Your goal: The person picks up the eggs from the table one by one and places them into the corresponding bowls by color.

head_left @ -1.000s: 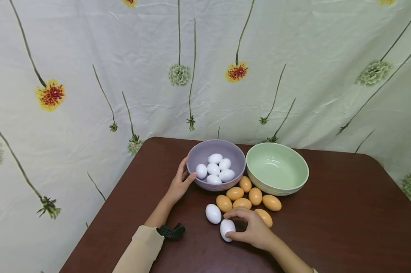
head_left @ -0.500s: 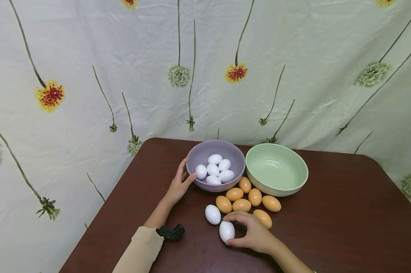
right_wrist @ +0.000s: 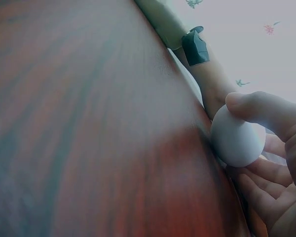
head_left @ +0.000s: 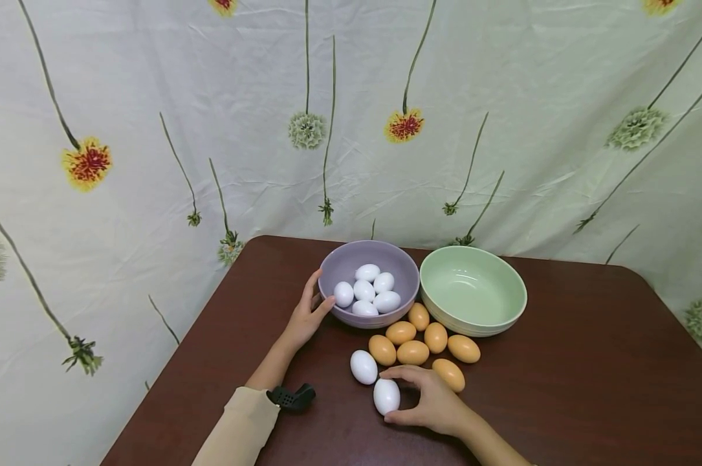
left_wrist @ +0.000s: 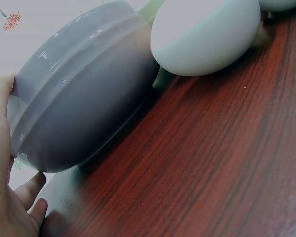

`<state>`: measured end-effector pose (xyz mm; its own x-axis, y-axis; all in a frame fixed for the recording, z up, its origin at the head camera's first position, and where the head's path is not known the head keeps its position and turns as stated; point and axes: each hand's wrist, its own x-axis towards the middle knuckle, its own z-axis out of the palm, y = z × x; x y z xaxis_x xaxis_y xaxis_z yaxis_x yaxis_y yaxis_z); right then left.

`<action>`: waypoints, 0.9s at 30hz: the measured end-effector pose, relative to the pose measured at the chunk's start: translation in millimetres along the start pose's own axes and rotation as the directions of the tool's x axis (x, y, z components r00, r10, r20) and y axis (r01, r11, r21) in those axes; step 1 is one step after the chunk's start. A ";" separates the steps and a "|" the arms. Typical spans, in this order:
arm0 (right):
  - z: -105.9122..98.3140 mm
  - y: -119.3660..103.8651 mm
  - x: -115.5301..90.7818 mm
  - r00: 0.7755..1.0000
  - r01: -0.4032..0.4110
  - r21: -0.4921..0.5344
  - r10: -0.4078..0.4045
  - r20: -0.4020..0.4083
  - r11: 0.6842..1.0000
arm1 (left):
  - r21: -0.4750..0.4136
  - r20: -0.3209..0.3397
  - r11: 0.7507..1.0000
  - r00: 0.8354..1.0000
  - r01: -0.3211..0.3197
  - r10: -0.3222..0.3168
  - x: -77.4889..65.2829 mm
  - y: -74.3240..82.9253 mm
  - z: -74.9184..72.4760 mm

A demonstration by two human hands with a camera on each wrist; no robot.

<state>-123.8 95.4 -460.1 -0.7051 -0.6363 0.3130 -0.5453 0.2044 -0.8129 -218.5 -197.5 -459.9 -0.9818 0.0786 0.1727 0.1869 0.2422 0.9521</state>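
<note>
My left hand (head_left: 304,317) holds the purple bowl (head_left: 351,317) at its left side, thumb at the front rim and fingers against the outer wall. Several white eggs (head_left: 365,291) lie inside this bowl. In front of it on the table, my right hand (head_left: 429,398) pinches a white egg (head_left: 387,397) between the thumb at its near end and the fingers at its far end. The right wrist view shows that egg (right_wrist: 237,138) close to the tabletop, the thumb on it. A second white egg (head_left: 363,367) lies just to the left.
Several orange eggs (head_left: 413,353) lie loosely grouped between the hands and the bowls. A green bowl (head_left: 473,285) with nothing in it stands right of the purple one. Behind the dark wooden table (head_left: 589,362) hangs a flower-printed cloth (head_left: 257,97).
My right hand has shifted slightly nearer and left with the egg. Its thumb has slid from the egg's side to the near end. The left hand has stayed on the purple bowl.
</note>
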 end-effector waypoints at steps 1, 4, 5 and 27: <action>0.3 0.3 -0.1 1.000 -0.005 0.004 0.005 -0.001 1.000 | 0.007 -0.006 1.000 1.000 -0.006 0.006 0.7 -2.5 0.6; 0.8 1.0 -0.1 1.000 -0.015 0.016 0.015 -0.004 1.000 | 0.016 -0.019 0.999 0.999 -0.028 0.028 1.4 -6.4 1.6; 1.0 1.3 -0.1 1.000 -0.017 0.021 0.017 -0.005 1.000 | 0.017 -0.024 0.999 0.999 -0.030 0.031 1.5 -7.1 1.9; -9.7 -12.9 16.6 0.999 0.001 0.160 0.006 -0.042 0.987 | -0.040 0.016 0.999 1.000 -0.015 0.016 -1.1 7.8 -0.7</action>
<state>-132.8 89.4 -439.7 -0.7269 -0.6030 0.3286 -0.4661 0.0818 -0.8809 -215.9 -196.4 -452.5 -0.9781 0.0980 0.1836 0.2002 0.2020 0.9587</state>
